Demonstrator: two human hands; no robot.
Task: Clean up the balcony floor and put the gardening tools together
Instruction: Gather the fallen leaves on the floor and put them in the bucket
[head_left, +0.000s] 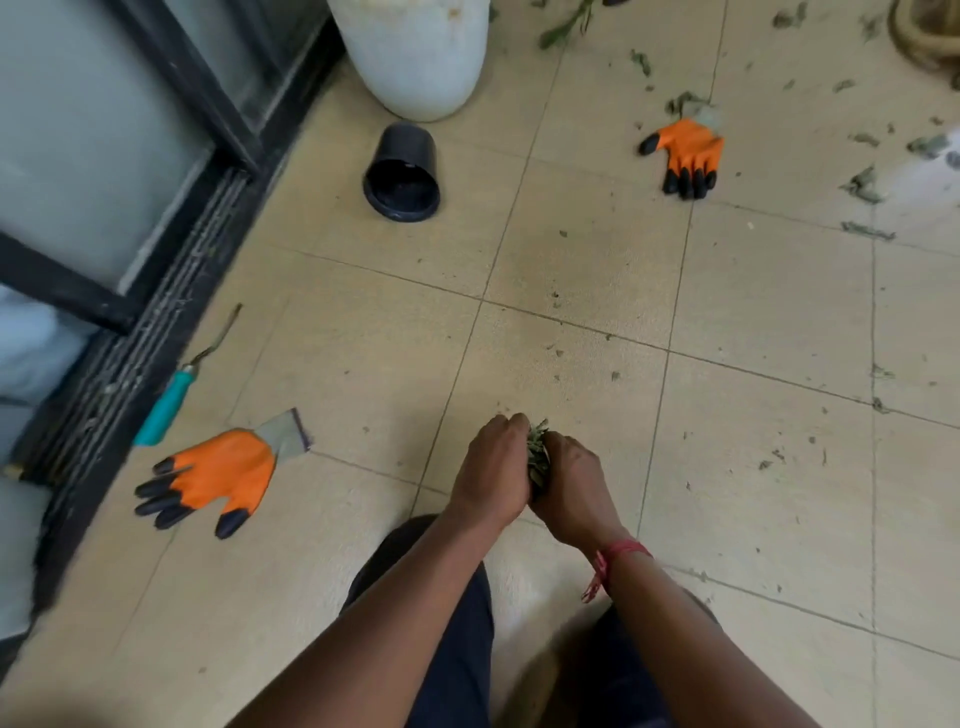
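Observation:
My left hand (491, 467) and my right hand (574, 486) are cupped together low over the tiled floor (571, 260), gripping a clump of dry green leaves (537, 454) between them. An orange glove with black claw tips (218, 480) lies at the left. A second orange glove (685, 153) lies at the upper right. A teal-handled hand tool (171, 397) lies beside the door track. A small black pot (402, 174) lies on its side near the top.
A large white container (415, 52) stands at the top. The black sliding-door track (130, 364) runs along the left. Leaf scraps (862, 187) are scattered over the right side of the floor. My knees in dark trousers are at the bottom.

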